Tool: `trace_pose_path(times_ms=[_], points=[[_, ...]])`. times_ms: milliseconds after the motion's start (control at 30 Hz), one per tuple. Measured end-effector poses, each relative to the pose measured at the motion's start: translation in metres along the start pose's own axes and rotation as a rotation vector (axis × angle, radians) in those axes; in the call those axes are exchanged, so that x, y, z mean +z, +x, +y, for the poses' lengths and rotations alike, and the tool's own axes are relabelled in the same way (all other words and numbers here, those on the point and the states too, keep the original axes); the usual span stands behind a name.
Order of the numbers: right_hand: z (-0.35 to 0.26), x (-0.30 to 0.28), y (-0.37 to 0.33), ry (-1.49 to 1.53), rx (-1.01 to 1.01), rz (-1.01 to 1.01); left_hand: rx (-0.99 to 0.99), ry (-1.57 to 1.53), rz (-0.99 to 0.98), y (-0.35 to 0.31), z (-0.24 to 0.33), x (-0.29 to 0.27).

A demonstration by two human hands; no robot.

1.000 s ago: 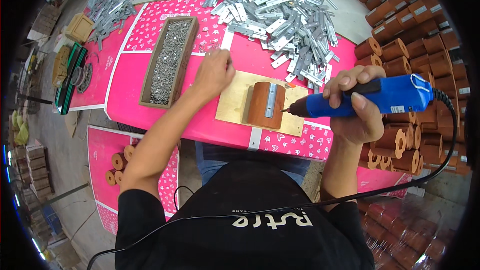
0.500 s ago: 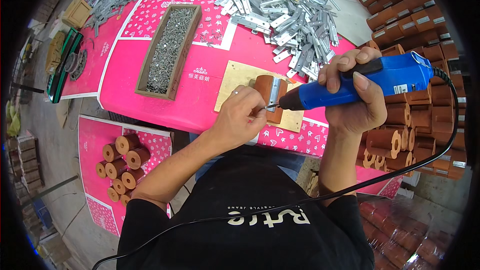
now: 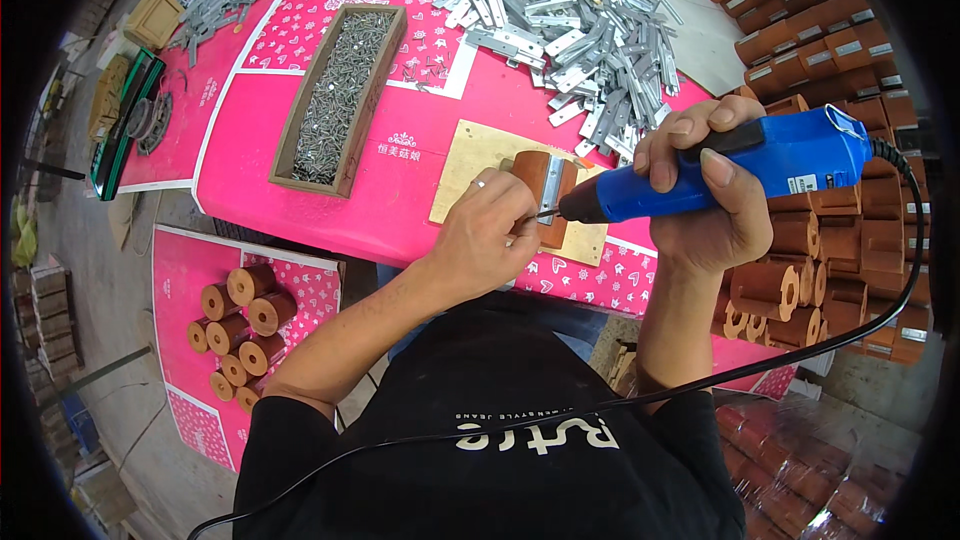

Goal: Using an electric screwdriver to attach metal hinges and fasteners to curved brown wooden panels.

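My right hand (image 3: 700,185) grips a blue corded electric screwdriver (image 3: 740,168), its tip pointing left at a grey metal bracket on a brown wooden block (image 3: 535,175). The block rests on a pale plywood board (image 3: 470,165) on the pink table (image 3: 400,210). My left hand (image 3: 485,235) is pinched at the screwdriver's tip beside the block, fingers closed on a small screw that is barely visible. A long wooden tray of screws (image 3: 335,95) lies to the left.
A heap of grey metal brackets (image 3: 560,20) covers the table's far side. Stacks of brown wooden blocks (image 3: 810,30) stand at the right. Brown wooden cylinders (image 3: 240,320) lie on a lower pink board at the left. The black cord (image 3: 600,405) crosses my lap.
My left hand came back from the screw tray to the screwdriver's tip at the block. The screwdriver's tip has closed in on the bracket.
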State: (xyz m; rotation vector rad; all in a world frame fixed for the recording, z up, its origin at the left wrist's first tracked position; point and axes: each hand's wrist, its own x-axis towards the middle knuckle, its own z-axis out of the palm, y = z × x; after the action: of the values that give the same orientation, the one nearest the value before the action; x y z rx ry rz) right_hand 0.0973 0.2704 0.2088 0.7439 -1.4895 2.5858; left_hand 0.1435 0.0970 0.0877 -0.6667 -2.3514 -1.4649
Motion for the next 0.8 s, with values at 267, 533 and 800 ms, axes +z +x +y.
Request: trace_pose_path(times_ms=[267,533,800], points=[[0.008,0.013,0.001,-0.004,0.029,-0.04,-0.018,0.006,0.052,0.002,-0.004,0.01],[0.015,0.016,0.0,-0.279,0.007,-0.088,-0.005,0.081,0.105,0.003,0.001,0.018],[0.023,0.018,0.005,-0.359,0.086,-0.05,-0.063,0.101,0.129,-0.003,-0.006,0.027]])
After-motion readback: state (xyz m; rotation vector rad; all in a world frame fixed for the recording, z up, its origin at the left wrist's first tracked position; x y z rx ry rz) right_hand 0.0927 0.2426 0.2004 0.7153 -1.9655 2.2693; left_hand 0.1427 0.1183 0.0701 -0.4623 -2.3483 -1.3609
